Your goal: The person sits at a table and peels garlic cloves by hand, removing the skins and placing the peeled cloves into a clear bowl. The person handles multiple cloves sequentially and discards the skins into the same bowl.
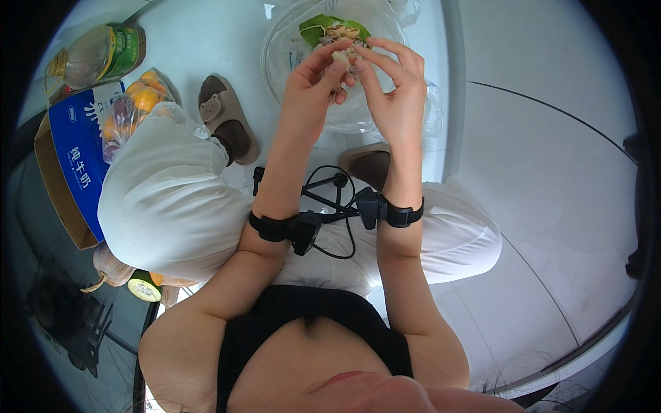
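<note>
Both my hands are raised over a bin lined with a clear plastic bag, at the top of the view. My left hand pinches a small pale piece, perhaps a garlic clove, between thumb and fingers. Close beside it, my right hand has its thumb and index finger near the piece, the other fingers spread; whether its fingertips grip a bit of skin is too small to tell. Green leaves and dry papery scraps lie in the bag beyond my fingers.
At the left stand a large oil bottle, a blue milk carton box and a clear bag of orange fruit. A squash and a cut green vegetable lie below the box. Slippered feet rest near the bin.
</note>
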Motion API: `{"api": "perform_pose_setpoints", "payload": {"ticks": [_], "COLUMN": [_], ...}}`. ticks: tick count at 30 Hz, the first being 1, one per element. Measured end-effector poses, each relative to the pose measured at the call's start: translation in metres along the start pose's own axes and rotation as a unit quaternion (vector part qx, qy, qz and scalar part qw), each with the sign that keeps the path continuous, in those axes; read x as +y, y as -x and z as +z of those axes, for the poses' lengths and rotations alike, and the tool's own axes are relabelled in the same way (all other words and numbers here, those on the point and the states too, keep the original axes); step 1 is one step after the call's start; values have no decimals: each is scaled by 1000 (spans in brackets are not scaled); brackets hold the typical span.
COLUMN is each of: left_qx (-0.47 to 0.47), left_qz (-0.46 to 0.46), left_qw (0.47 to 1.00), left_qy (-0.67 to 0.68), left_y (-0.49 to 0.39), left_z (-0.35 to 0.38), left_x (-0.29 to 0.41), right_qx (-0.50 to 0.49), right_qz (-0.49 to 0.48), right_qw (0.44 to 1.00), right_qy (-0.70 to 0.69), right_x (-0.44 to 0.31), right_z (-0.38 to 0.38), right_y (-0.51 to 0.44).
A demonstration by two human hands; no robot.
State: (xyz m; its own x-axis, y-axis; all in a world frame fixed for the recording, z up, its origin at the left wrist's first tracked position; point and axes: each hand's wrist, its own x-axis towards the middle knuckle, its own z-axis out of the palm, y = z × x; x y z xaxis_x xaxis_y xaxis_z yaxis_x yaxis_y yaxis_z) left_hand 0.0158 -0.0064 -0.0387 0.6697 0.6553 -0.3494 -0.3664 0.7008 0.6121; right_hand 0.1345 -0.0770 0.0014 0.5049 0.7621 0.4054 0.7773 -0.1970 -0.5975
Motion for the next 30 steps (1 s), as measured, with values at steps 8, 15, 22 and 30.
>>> {"api": "perform_pose_setpoints", "payload": {"ticks": [8,15,22,30], "left_qx": [56,41,49,74], "left_qz": [186,315,263,102], "left_qw": [937,875,918,991], "left_qy": [-291,-364,-294,-43], "left_y": [3,0,2,0], "left_z": [5,6,7,6], "left_x": [-8,-10,-13,-9], "right_qx": [-34,-13,11,42], "right_qz": [233,267,265,281], "right_qw": [942,912,930,946], "right_qy": [-239,-310,-256,-156], "right_x": [-5,-2,-11,-7], "right_z": [-1,4,5,-2], "right_y": [5,10,9,7]}}
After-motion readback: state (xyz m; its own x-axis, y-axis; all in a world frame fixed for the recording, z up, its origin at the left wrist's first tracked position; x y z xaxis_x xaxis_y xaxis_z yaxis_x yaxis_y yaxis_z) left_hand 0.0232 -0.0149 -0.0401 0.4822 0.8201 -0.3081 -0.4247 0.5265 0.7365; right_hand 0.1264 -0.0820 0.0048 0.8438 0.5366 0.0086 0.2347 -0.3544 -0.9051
